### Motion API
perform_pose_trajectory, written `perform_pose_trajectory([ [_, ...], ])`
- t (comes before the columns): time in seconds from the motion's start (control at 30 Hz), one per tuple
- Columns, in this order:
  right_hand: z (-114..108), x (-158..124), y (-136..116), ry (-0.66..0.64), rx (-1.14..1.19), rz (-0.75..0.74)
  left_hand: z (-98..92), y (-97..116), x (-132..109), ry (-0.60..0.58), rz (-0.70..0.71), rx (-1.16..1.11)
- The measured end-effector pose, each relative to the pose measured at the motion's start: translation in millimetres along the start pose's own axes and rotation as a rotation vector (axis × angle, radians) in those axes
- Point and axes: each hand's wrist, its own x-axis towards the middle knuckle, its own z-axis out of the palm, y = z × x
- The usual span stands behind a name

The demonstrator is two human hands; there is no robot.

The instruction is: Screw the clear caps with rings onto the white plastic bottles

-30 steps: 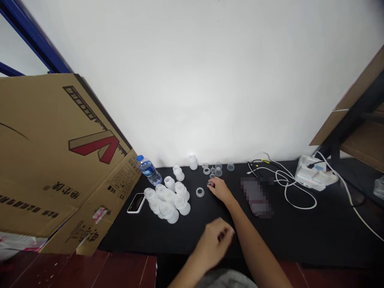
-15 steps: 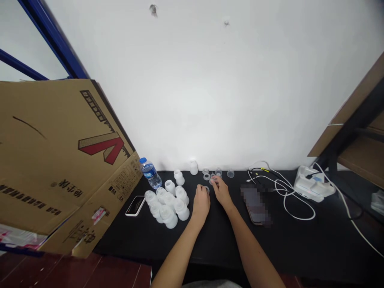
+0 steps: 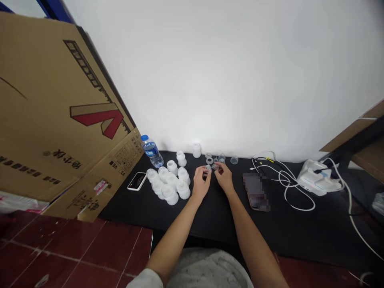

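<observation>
At the middle of the black-covered table (image 3: 216,218), near its wall-side edge, a small clear plastic ring-like part (image 3: 208,168) is held between the thumb and fingertips of the left hand (image 3: 200,185), which is narrowed around it. Just to the right, a small clear plastic piece (image 3: 215,167) is pinched by the right hand (image 3: 225,180), with its fingers drawn close together; its exact shape cannot be told. Just beyond the fingertips, a translucent plastic ring (image 3: 209,161) is laid flat, and a clear plastic cup-shaped cover (image 3: 221,157) is seen near it. A second clear cup-shaped cover (image 3: 234,160) is set apart to the right.

To the left of the hands, a close cluster of white plastic bottles (image 3: 169,195) is stood upright; their contents cannot be told. Toward the wall, two more white bottles, a waisted one (image 3: 181,159) and a rounded one (image 3: 197,150), are placed apart. Beyond the cluster, clear water is contained in a transparent plastic bottle with a blue cap (image 3: 152,151). Farther left, a large brown cardboard box (image 3: 99,160) is seen, its inside hidden from view.
</observation>
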Motion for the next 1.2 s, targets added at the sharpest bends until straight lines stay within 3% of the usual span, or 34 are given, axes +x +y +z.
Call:
perform_pose_trajectory([
  [0.3,8,-2,-9,-0.163,0.285,0.075,2.1,-5,1,0.017,-0.112,-0.153],
  [0.47,10,-2,-12,-0.221,0.445,0.158,1.4,-7,1,-0.034,-0.077,-0.146],
  [0.9,1,-8,-26,-0.299,0.536,0.241,1.2,-16,-1,0.034,-0.058,-0.116],
  [1.2,-1,-6,-22,-0.319,0.586,0.285,2.2,-13,-3,-0.008,-0.012,-0.126],
])
